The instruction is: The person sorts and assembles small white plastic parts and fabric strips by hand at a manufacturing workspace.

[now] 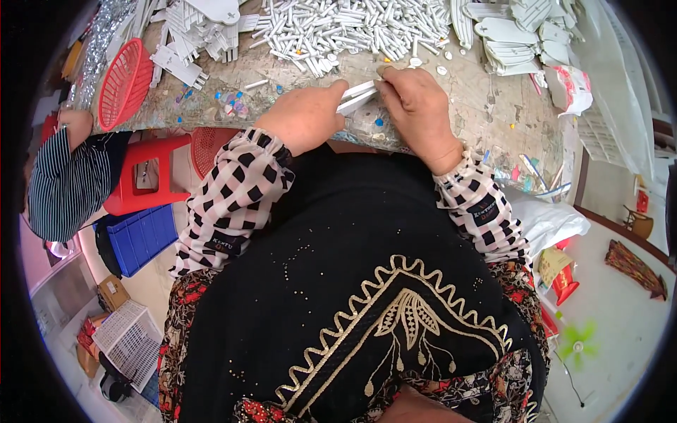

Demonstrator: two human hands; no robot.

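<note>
Both hands were near each other: left hand and right hand pinched opposite ends of white strips between them. That piece looked partway through handling. Just beyond the fingers, a large heap of white rods lay loose, seemingly left to do. Farther out, flat white parts were piled rightward — finished or waiting, I couldn't tell.

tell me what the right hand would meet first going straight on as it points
Likely the heap of short white rods on the worktable, ahead of the right hand, though the hand's height is unclear.
</note>
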